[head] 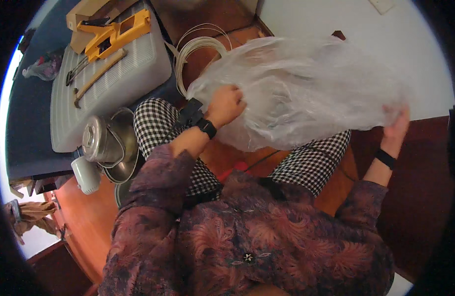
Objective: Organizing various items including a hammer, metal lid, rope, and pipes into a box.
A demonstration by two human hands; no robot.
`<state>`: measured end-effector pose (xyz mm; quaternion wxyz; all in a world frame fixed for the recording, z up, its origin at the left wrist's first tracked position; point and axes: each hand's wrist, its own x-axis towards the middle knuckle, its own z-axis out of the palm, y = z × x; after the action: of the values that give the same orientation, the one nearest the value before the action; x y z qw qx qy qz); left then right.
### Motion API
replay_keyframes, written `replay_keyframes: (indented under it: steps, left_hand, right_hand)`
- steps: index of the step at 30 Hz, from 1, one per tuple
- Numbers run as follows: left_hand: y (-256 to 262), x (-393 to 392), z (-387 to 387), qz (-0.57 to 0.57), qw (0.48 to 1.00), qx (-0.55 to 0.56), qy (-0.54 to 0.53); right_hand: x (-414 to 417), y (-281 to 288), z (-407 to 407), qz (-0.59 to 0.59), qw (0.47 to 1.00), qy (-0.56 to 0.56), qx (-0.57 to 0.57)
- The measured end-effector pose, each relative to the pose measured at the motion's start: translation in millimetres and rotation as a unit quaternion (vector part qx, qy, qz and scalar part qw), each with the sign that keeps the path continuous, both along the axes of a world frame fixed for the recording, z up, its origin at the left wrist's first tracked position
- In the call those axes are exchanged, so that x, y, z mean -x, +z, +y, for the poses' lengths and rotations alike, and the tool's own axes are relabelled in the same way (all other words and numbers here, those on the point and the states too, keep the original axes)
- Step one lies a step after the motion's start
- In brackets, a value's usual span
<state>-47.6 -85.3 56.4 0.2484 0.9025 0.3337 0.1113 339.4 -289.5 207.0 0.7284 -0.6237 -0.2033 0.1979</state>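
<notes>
A large crumpled sheet or bag of clear plastic (298,96) spreads above my knees, in front of the white wall. My left hand (226,104) is closed on its left part, fingers curled into the folds. At the other end, my right hand (397,116) grips the lower right edge; motion blurs its fingers. Both wrists wear black bands, and a small dark device (191,111) sits by the left one. Whether anything lies inside the plastic cannot be told.
On my left a translucent plastic box (142,55) bears a yellow plastic tool frame (118,33) and a wooden-handled hammer (101,76). Closer stand a lidded metal pot (94,138), a metal basin (125,168) and a white mug (86,175). Coiled pale cable (181,61) lies beyond my left knee.
</notes>
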Motion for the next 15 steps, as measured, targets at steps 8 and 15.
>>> replay_keyframes:
  steps: [8, 15]
  left_hand:
    - [104.0, -29.5, -69.6, -0.217, 0.924, -0.163, -0.268]
    - [48.0, 22.1, -93.1, -0.038, 0.652, 0.746, -0.128]
  right_hand:
    - [185.0, -139.5, 15.2, -0.410, 0.729, 0.525, 0.160]
    - [189.2, -24.0, 70.4, -0.080, 0.609, 0.743, 0.266]
